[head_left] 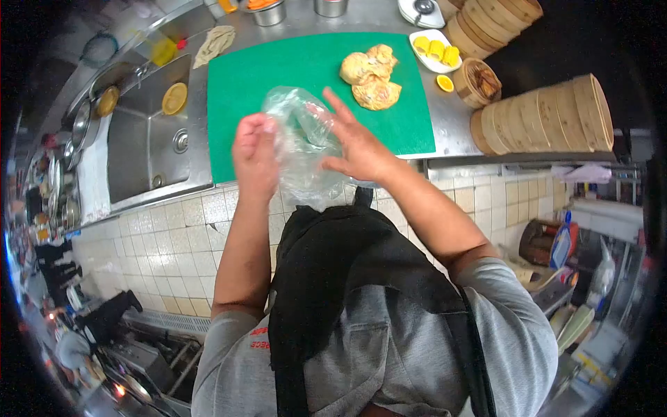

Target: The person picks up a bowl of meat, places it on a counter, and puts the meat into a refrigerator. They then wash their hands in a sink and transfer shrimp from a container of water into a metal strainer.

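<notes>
Red lettering point(260, 345) stands out on the chest of my grey shirt point(379, 354), its letters appearing to read "RECE" right at the edge of my black apron point(326, 257). A second red line just beside it is too blurred for me to make out.

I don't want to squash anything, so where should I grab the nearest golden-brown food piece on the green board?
Probably by the left and right ends of the nearest golden-brown piece, coming low from your own side of the green board. It lies wider than deep, its near edge is free, and the other pieces crowd its far side.
</notes>
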The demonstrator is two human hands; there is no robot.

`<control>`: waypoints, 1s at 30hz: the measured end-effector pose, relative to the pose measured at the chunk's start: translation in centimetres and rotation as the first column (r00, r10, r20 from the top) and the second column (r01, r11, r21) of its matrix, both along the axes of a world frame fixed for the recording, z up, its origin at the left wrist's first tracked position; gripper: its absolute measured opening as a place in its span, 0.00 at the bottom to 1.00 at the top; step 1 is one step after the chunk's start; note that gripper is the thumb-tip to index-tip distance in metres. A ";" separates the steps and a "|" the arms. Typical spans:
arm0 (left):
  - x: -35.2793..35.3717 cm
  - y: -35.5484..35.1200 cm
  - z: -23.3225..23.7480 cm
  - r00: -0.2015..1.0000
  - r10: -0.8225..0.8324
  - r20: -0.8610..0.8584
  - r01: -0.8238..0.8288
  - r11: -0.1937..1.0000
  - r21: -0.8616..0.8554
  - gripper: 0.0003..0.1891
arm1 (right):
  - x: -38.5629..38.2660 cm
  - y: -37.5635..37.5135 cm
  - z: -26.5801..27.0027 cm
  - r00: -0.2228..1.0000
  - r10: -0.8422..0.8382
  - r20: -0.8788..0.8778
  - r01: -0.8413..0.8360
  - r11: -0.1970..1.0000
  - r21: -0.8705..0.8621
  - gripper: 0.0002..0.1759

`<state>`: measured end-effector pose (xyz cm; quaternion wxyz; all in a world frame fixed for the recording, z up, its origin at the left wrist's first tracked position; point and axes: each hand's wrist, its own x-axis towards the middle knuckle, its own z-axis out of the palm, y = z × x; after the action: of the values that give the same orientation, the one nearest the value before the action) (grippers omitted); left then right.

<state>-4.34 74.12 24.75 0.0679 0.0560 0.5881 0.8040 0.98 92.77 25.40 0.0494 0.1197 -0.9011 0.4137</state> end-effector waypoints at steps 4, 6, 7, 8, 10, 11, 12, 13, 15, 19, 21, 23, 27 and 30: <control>1.0 2.4 -1.9 0.908 -0.377 -0.181 0.335 0.915 -0.225 0.09 | 2.4 -0.1 -6.7 0.915 -0.108 0.388 0.278 0.867 -0.414 0.31; 2.6 3.5 -2.1 0.620 -0.556 -0.553 0.199 0.794 -0.575 0.19 | 4.7 -0.3 -5.3 0.872 -0.214 0.441 0.480 0.555 -0.680 0.18; 3.9 4.0 -2.3 0.617 -0.563 -0.549 0.214 0.792 -0.572 0.19 | 5.6 -0.1 -4.9 0.866 -0.226 0.447 0.492 0.550 -0.675 0.18; 5.5 4.4 -2.7 0.641 -0.599 -0.479 0.255 0.756 -0.603 0.22 | 6.5 0.3 -4.5 0.794 -0.203 0.573 0.607 0.333 -0.722 0.17; 7.4 5.1 -4.3 0.659 -0.657 -0.365 0.337 0.692 -0.638 0.24 | 8.6 1.0 -4.9 0.708 -0.156 0.689 0.705 0.094 -0.703 0.16; 8.0 5.6 -5.6 0.654 -0.661 -0.368 0.339 0.690 -0.639 0.24 | 9.8 1.5 -5.7 0.709 -0.161 0.687 0.703 0.089 -0.705 0.16; 8.4 6.2 -6.8 0.658 -0.713 -0.244 0.411 0.611 -0.677 0.23 | 11.2 2.1 -6.5 0.724 -0.145 0.675 0.690 0.171 -0.703 0.16; 8.9 6.8 -8.0 0.653 -0.749 -0.116 0.481 0.528 -0.700 0.22 | 12.6 3.0 -7.2 0.737 -0.126 0.664 0.671 0.255 -0.696 0.16; 10.2 8.3 -10.0 0.667 -0.744 -0.040 0.504 0.490 -0.711 0.19 | 16.2 5.7 -7.3 0.684 -0.140 0.716 0.686 0.456 -0.567 0.18; 12.6 10.8 -19.5 0.824 -0.555 0.118 0.458 0.528 -0.715 0.17 | 24.3 11.8 -7.4 0.521 -0.380 0.764 0.812 0.496 -0.307 0.22; 13.0 11.8 -22.9 0.785 -0.285 0.550 0.575 0.667 -0.475 0.15 | 29.3 15.0 -7.3 0.453 -0.486 0.748 0.873 0.411 -0.262 0.21; 13.4 12.9 -25.1 0.769 -0.156 0.619 0.476 0.787 -0.393 0.15 | 34.3 17.6 -7.4 0.367 -0.516 0.774 0.930 0.235 -0.284 0.20; 12.1 14.9 -29.7 0.646 0.167 0.744 0.106 0.947 -0.304 0.17 | 41.9 20.6 -6.0 0.196 -0.568 0.800 0.980 0.078 -0.184 0.19; 11.2 15.8 -31.6 0.526 0.212 0.823 -0.177 0.974 -0.138 0.21 | 43.9 21.9 -5.5 0.124 -0.568 0.813 0.987 -0.018 -0.163 0.19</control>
<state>6.89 89.93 -6.90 0.2493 -0.3987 0.5024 0.7256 44.87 114.64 19.88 0.0803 -0.5980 -0.5089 0.6139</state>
